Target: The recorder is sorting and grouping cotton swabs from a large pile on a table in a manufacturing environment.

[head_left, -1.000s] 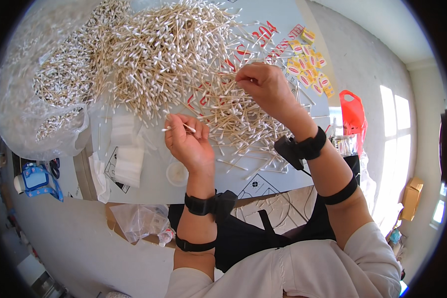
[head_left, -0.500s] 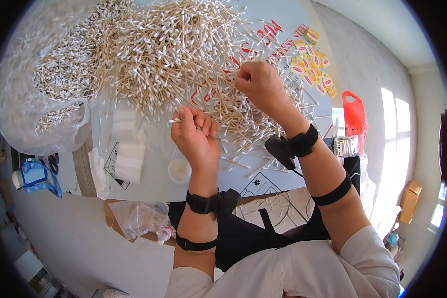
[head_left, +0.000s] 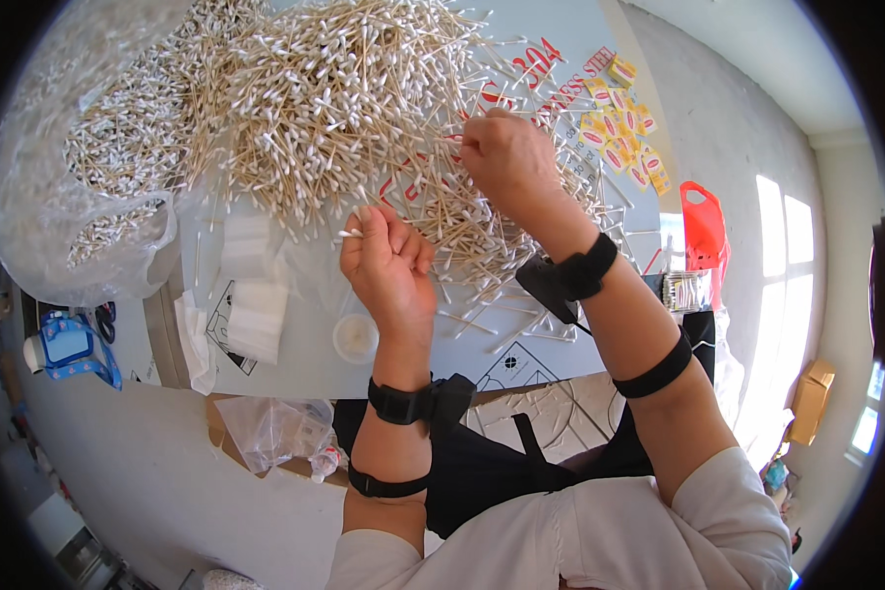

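Note:
Cotton swabs with pale wooden sticks and white tips lie in a big heap on the table, and a smaller loose spread of swabs lies between my hands. My left hand is closed, palm up, just in front of the big heap. White cotton tips of a few swabs poke out past its thumb. Farther off and to the right, my right hand is curled with its back upward over the scattered swabs. Its fingertips are hidden, so I cannot make out what they hold.
A clear plastic bag of swabs stands at the left. Near my left hand are white folded packs and a small round clear lid or tub. Yellow labels lie at the far right, beyond a red bag.
My right hand has shifted slightly away from me and to the left, still curled. The left hand has barely moved and keeps its swabs.

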### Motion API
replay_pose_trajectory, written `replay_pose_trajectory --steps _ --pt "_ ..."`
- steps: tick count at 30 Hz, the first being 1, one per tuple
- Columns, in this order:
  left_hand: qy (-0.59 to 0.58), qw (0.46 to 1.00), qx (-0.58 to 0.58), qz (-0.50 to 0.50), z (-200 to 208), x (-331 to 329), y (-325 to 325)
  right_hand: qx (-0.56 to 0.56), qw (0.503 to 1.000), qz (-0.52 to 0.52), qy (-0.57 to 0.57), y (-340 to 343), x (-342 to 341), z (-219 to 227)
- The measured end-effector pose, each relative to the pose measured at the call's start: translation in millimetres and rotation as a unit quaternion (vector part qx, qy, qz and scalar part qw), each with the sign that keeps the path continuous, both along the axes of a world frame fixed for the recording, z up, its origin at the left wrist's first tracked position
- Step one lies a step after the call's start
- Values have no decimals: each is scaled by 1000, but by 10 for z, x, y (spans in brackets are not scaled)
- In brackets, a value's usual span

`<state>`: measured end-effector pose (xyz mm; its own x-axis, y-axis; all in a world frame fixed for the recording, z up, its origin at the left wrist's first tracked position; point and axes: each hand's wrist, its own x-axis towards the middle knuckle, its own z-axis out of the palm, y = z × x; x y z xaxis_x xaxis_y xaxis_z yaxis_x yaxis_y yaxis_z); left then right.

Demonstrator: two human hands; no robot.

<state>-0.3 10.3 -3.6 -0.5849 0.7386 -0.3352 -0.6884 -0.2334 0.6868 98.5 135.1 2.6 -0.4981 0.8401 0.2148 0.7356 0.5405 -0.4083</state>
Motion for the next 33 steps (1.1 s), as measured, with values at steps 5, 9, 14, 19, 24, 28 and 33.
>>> replay_pose_trajectory --steps 5,9,14,19,24,28,33 --pt "-7 999 -17 -37 -12 31 11 -153 973 6 171 -331 160 156" --pt "24 998 -9 -62 14 89 21 -207 943 15 259 -721 103 123" --pt "63 998 -16 -27 -59 93 -22 -200 922 68 325 -806 -8 61" --pt "34 999 -2 42 -4 47 -24 -4 984 92 155 -387 -107 75" --pt "9 999 8 31 -40 51 -17 93 981 171 24 -208 -246 -77" --pt "65 996 10 52 -53 17 -26 137 963 229 48 -349 -187 24" --pt "193 976 3 103 -107 70 23 186 944 244 122 -651 -10 230"
